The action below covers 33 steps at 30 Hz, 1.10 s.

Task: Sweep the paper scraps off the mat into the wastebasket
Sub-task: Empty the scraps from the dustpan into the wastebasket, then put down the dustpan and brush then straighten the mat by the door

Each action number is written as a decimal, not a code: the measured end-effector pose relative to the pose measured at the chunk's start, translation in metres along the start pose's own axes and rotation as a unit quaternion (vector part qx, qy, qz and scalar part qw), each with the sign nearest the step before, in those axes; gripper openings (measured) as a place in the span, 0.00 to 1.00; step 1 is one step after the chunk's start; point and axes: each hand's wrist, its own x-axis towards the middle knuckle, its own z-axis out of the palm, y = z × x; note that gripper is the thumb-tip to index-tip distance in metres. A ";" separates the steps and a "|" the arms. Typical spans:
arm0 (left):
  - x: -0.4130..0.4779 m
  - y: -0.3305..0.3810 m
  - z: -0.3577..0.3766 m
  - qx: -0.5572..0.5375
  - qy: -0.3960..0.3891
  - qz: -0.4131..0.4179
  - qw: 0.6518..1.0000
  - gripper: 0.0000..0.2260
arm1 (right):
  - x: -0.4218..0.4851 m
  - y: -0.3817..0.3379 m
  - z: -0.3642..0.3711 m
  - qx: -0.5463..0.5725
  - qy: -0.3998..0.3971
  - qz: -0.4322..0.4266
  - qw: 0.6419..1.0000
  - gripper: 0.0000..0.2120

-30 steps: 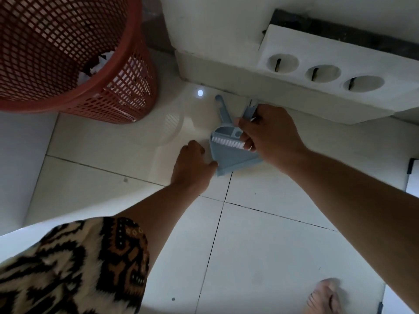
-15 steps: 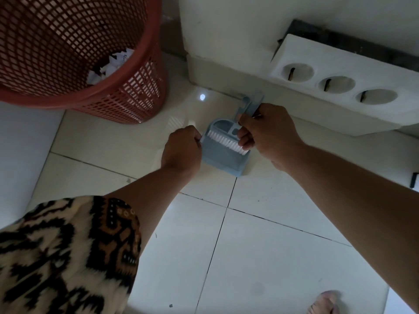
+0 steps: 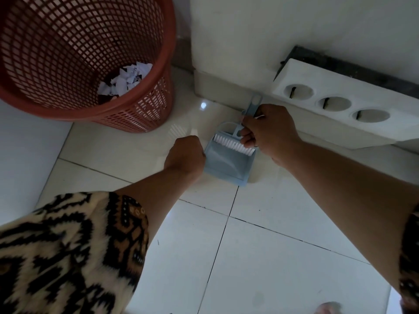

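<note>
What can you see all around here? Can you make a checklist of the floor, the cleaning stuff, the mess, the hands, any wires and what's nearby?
Surface: pale tiled floor with dark grout lines; no mat in view.
Job's things: red wastebasket holds paper scraps; blue dustpan with white-bristled brush lying in it.
Clutter: nothing seen.
Grippers: left hand grips the dustpan's edge; right hand holds the handles.
Cables: nothing seen.
Surroundings: white block with three round holes against the wall; patterned sleeve; toes at bottom edge.
</note>
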 end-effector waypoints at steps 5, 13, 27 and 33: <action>0.001 -0.002 -0.006 0.011 -0.022 -0.005 1.000 0.08 | -0.007 0.001 0.002 0.001 0.018 0.006 1.000 0.09; -0.029 0.008 -0.039 -0.070 -0.041 -0.004 0.997 0.10 | -0.041 0.004 -0.007 -0.105 0.067 -0.017 0.992 0.19; -0.213 0.077 -0.248 -0.209 0.004 0.069 0.975 0.10 | -0.229 -0.179 -0.107 -0.315 -0.078 -0.047 0.945 0.21; -0.343 0.113 -0.358 -0.180 0.056 0.026 0.982 0.12 | -0.356 -0.292 -0.125 -0.346 -0.149 -0.107 0.920 0.19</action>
